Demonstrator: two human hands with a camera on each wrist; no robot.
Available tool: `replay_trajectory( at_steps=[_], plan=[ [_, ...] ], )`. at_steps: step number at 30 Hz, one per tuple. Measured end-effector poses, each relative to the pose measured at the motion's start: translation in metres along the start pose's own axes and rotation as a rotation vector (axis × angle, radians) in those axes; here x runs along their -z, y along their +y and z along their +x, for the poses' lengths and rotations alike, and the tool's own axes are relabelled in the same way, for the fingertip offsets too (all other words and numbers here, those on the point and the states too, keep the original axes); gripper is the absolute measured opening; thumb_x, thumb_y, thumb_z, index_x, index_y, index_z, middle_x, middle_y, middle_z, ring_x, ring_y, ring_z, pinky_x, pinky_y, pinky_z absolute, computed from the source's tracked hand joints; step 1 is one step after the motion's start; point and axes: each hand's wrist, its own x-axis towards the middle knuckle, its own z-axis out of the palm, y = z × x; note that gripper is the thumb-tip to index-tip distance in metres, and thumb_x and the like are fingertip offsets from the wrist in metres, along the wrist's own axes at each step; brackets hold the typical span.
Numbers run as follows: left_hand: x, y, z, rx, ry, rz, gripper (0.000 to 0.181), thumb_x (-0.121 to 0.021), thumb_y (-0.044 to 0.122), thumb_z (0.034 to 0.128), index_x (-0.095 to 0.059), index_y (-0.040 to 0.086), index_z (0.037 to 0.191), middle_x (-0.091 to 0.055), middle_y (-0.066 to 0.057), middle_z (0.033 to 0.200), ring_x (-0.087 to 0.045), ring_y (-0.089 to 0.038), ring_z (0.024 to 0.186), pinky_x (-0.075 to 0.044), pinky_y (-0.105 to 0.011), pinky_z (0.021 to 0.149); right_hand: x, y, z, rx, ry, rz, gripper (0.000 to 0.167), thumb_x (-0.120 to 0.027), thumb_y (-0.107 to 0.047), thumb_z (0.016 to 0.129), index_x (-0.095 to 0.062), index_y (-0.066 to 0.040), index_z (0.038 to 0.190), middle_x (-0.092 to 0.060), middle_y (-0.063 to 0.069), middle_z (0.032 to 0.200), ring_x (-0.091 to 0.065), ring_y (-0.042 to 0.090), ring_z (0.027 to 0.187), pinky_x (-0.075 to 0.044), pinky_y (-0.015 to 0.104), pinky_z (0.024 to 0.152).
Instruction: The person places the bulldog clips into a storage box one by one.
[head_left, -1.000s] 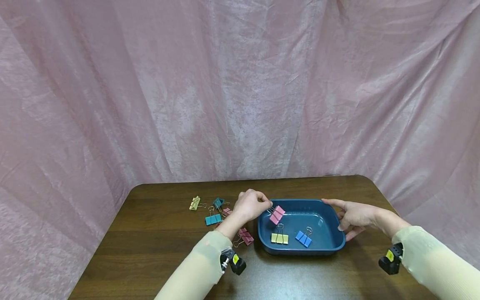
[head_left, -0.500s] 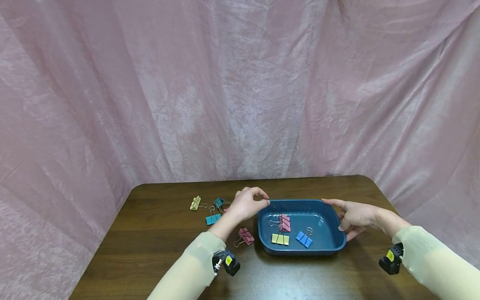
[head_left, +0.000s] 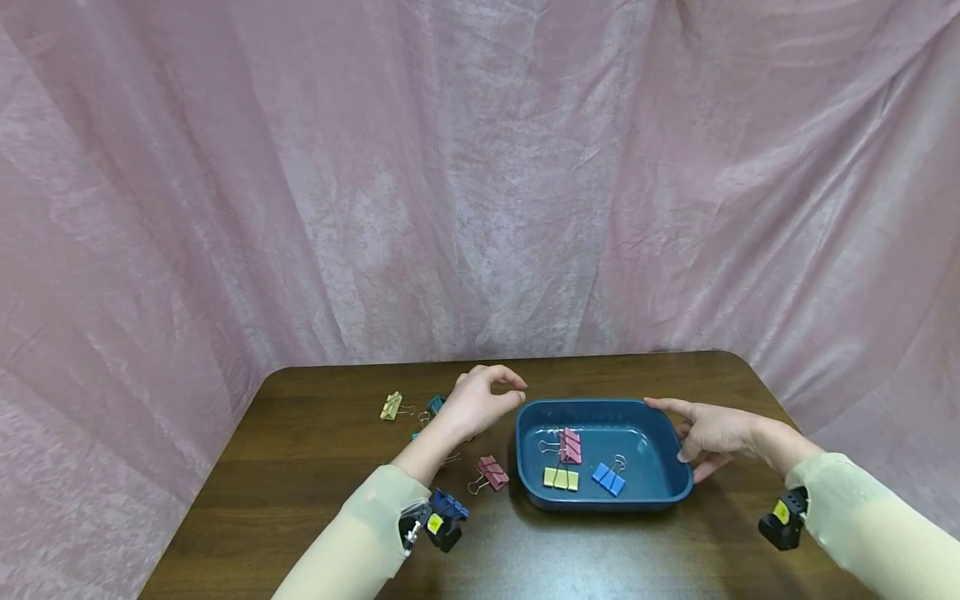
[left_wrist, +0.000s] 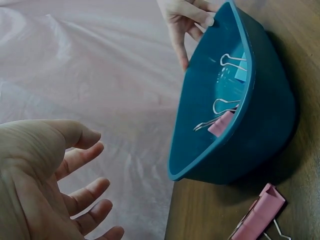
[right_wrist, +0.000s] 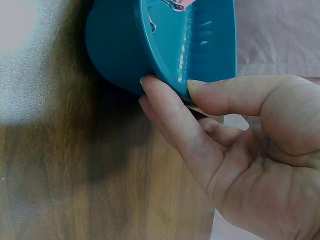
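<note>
A dark blue rectangular tray point(head_left: 637, 497) stands on the table with a pink binder clip point(head_left: 571, 447), a yellow binder clip point(head_left: 561, 479) and a blue binder clip point(head_left: 608, 479) lying inside. My right hand point(head_left: 712, 437) pinches the tray's right end; in the right wrist view the thumb is over the rim and fingers lie against the outer wall. Off the tray's left end, my left hand point(head_left: 480, 404) hovers with loosely bent fingers and holds nothing. In the left wrist view its thumb and fingertips are apart. Beneath it, some clips are partly hidden by the hand and forearm.
Left of the tray lie another pink binder clip point(head_left: 492, 473), a dark blue one point(head_left: 449, 505) beside the left wrist camera, a teal one point(head_left: 436, 405) and a yellow one point(head_left: 391, 406). A pink curtain point(head_left: 480, 183) hangs behind the brown table point(head_left: 300, 483).
My left hand let go of the pink binder clip, which now lies in the tray by the yellow one. That hand then moved left, away from the rim. My right hand stayed put.
</note>
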Motion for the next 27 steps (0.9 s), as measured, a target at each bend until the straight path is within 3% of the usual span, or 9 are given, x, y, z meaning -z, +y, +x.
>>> replay_trajectory(
  at_steps=[11, 27],
  plan=[
    [0.020, -0.010, -0.008, -0.005, 0.096, -0.010, 0.020, -0.070, 0.033, 0.0940, -0.076, 0.025, 0.112, -0.064, -0.006, 0.119, -0.054, -0.030, 0.110, -0.045, -0.049, 0.090, -0.002, -0.002, 0.000, -0.017, 0.009, 0.014, 0.109, -0.062, 0.022, 0.076, -0.016, -0.019, 0.165, -0.055, 0.030, 0.136, -0.070, 0.039, 0.095, -0.060, 0.052, 0.069],
    [0.053, -0.019, -0.028, -0.010, 0.162, -0.091, 0.020, -0.072, 0.029, 0.0936, -0.075, 0.026, 0.114, -0.062, -0.003, 0.123, -0.057, -0.031, 0.118, -0.045, -0.050, 0.098, 0.000, -0.002, 0.000, -0.021, 0.007, 0.010, 0.108, -0.062, 0.022, 0.076, -0.016, -0.019, 0.165, -0.053, 0.031, 0.138, -0.070, 0.040, 0.094, -0.060, 0.054, 0.070]
  ],
)
